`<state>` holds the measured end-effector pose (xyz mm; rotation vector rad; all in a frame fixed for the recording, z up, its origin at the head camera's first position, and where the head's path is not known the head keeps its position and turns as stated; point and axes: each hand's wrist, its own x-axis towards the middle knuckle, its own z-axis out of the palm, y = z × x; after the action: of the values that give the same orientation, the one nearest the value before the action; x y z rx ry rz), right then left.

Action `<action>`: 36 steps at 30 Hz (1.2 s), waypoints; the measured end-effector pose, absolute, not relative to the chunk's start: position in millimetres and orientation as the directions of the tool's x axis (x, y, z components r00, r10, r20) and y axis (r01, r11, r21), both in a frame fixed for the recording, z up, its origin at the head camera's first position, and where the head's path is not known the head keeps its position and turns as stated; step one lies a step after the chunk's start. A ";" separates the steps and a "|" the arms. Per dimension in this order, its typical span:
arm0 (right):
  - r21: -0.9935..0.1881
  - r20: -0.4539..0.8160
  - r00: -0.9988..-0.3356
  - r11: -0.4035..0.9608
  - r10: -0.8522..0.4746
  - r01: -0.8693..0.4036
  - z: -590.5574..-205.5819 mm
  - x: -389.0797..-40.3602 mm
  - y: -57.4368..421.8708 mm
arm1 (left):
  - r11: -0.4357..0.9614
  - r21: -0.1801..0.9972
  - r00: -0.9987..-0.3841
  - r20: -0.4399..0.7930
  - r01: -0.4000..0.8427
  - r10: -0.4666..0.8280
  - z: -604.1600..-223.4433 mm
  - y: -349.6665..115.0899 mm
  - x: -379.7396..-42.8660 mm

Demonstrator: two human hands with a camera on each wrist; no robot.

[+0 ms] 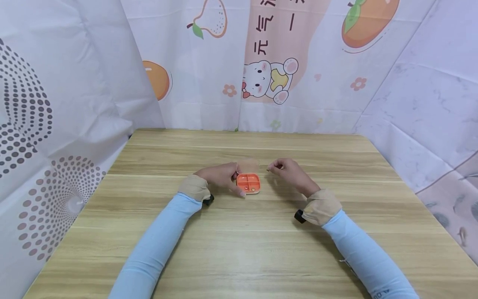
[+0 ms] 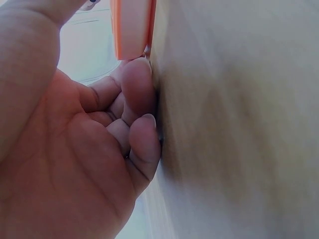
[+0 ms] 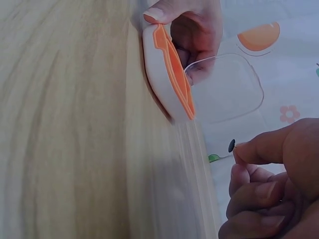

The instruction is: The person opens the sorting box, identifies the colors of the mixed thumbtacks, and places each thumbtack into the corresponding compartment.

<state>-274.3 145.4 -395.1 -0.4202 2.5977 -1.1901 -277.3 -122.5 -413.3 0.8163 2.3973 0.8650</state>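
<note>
A small orange pill box (image 1: 248,182) with a pale base and four-part inside sits on the table, its clear lid (image 3: 232,87) swung up at the back. Tiny items lie in its two front compartments. My left hand (image 1: 225,176) holds the box from the left, the thumb along the front and the fingers curled behind; in the left wrist view the box's end (image 2: 133,32) shows beyond the fingertips. To the right of the box, my right hand (image 1: 293,172) pinches a small dark disc (image 3: 232,145) between thumb and forefinger, raised above the table.
The wood-grain table (image 1: 239,249) reaches to a printed white curtain (image 1: 201,83) at the back. More patterned cloth (image 1: 67,104) hangs along the left, with marbled sheeting (image 1: 429,104) on the right. Dark wrist cameras (image 1: 300,216) sit under both cuffs.
</note>
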 end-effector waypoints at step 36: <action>-0.745 -0.068 -0.913 0.629 -0.403 -0.222 -397.4 -267.2 128.7 | 0.598 0.692 -0.696 -0.193 0.404 0.692 -413.8 -121.4 -279.6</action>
<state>-267.2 128.7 -397.4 -0.5120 2.6237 -1.1532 -279.6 -121.4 -413.8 0.8731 2.3818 0.8726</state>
